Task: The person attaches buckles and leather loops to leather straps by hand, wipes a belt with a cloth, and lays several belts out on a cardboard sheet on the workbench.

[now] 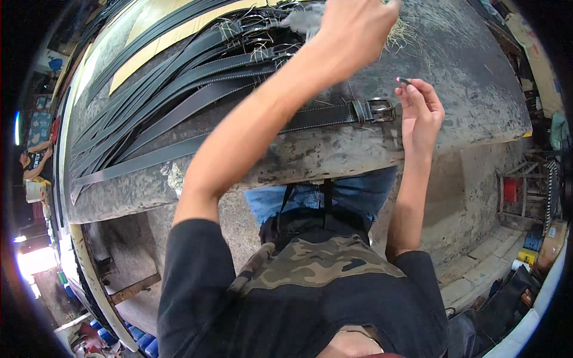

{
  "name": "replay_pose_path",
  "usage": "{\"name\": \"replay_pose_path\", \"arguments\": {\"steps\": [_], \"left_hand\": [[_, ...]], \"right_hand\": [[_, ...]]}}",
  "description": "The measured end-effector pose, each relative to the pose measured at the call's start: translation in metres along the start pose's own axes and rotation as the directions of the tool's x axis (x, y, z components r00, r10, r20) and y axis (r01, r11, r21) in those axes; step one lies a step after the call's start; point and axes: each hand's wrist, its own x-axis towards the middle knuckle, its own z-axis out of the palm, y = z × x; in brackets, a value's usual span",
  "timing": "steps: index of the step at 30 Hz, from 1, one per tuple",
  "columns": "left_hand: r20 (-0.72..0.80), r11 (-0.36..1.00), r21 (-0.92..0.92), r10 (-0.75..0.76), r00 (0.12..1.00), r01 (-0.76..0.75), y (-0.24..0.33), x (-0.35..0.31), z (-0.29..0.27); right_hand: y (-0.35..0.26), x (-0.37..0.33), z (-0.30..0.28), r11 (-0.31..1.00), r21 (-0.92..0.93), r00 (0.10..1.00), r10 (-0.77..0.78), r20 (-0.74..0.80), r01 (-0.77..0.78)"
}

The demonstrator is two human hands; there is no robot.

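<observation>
Probably light and bendy, weightier at its metal end, the black stitched belt (pixel 328 115) lies along the worktable's (pixel 471 98) near edge; the strap just behind its buckle (pixel 382 110) seems the surest hold. Beside that, the right hand (pixel 421 113) pinches a dark stick (pixel 404 81) between fingertips; the left hand (pixel 361 24), farther in, hides its grip. Past the front right corner, a yellow container's (pixel 527 256) contents can't be told.
</observation>
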Motion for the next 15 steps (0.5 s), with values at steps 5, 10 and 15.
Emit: {"name": "replay_pose_path", "arguments": {"steps": [5, 10, 15], "left_hand": [[0.051, 0.998, 0.039, 0.047, 0.998, -0.049, 0.005, 0.000, -0.004], [0.642, 0.990, 0.008, -0.115, 0.758, 0.144, 0.039, -0.085, -0.056], [0.447, 0.964, -0.177, -0.103, 0.888, 0.201, 0.045, -0.130, -0.022]], "right_hand": [[-0.028, -0.011, -0.042, 0.967, -0.237, 0.987, -0.122, -0.102, 0.095], [-0.063, -0.026, -0.121, 0.871, -0.469, 0.964, -0.232, -0.129, 0.147], [-0.085, -0.035, -0.150, 0.739, -0.663, 0.906, -0.352, -0.235, 0.115]]}}
